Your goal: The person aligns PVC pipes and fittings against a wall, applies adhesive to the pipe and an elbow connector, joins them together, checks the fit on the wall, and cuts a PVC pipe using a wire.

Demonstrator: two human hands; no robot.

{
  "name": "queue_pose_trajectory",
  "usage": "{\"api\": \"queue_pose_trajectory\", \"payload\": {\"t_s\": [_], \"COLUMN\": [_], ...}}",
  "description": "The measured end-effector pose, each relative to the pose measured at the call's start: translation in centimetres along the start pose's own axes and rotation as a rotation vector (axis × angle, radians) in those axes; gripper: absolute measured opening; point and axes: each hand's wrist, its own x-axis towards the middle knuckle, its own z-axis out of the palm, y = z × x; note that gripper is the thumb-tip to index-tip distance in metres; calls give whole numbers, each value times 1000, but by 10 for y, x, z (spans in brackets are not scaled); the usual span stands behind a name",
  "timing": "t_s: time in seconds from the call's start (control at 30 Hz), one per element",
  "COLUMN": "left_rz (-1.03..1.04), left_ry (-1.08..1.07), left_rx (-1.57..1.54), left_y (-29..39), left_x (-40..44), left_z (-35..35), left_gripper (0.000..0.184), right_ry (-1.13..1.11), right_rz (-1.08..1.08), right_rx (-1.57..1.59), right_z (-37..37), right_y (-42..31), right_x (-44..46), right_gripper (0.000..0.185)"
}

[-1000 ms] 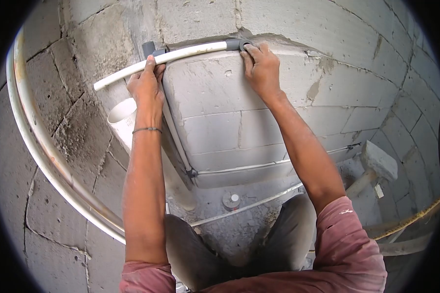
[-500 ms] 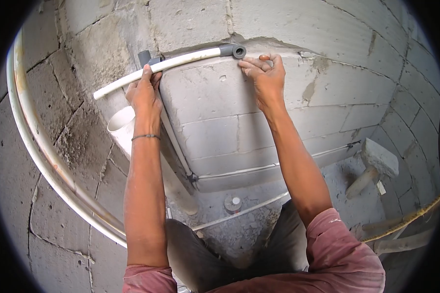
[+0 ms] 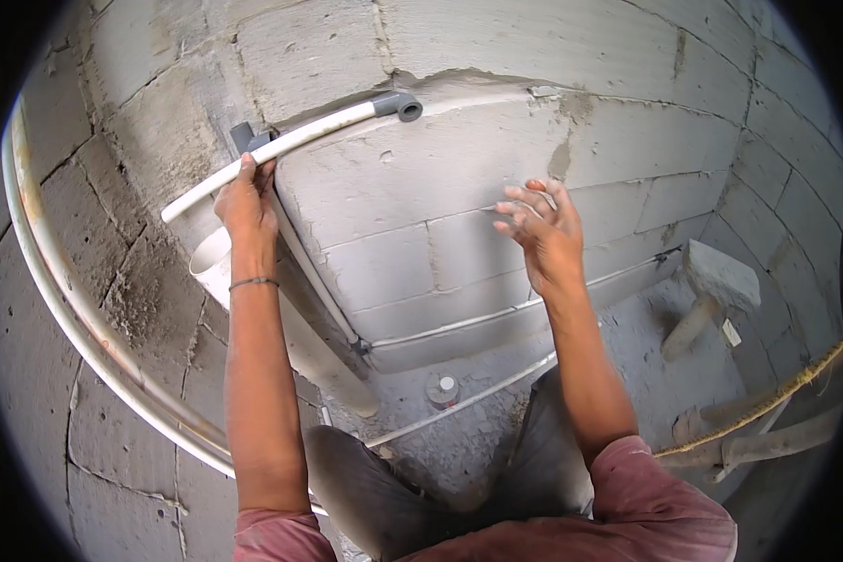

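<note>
My left hand (image 3: 250, 201) grips a white PVC pipe (image 3: 328, 125) near its lower left part, with the fingers closed round it. A grey elbow fitting (image 3: 405, 106) is on the pipe's right end, its round opening facing me. Just behind the pipe, close to my fingertips, is a grey pipe fitting (image 3: 244, 137) at the wall. My right hand (image 3: 551, 234) is raised before the block wall, apart from the pipe, its fingers spread and slightly blurred. At one fingertip there is an orange-brown spot that I cannot make out.
A wide white pipe (image 3: 212, 258) leans below my left hand, beside a thin upright pipe (image 3: 314, 267). Long curved pipes (image 3: 84, 323) run down the left. A bottle (image 3: 443, 390) stands on the dusty floor. At right are a mallet-like block with a handle (image 3: 721, 281) and a yellow rope (image 3: 768, 405).
My right hand has moved away from the elbow, down and to the right, and its fingers have spread. My left hand still holds the pipe. The whole view has shifted slightly.
</note>
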Motion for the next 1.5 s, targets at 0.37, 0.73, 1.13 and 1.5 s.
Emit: {"api": "queue_pose_trajectory", "payload": {"t_s": [0.37,0.73,1.13,1.5], "left_rz": [-10,-197,-131,-133], "left_ry": [-415,-51,11,167], "left_rx": [-21,320,252,188], "left_y": [18,-33,-41,-37], "left_x": [-81,-261,-273,-267], "left_z": [-3,-104,-66,-75], "left_gripper": [25,31,26,22], "right_ry": [487,304,673,527], "right_rz": [148,401,865,1098], "right_rx": [-556,386,59,-56], "right_z": [-199,-237,-336,-314], "right_y": [9,9,135,112], "right_x": [-131,-167,-268,-262], "right_gripper": [57,100,94,86]}}
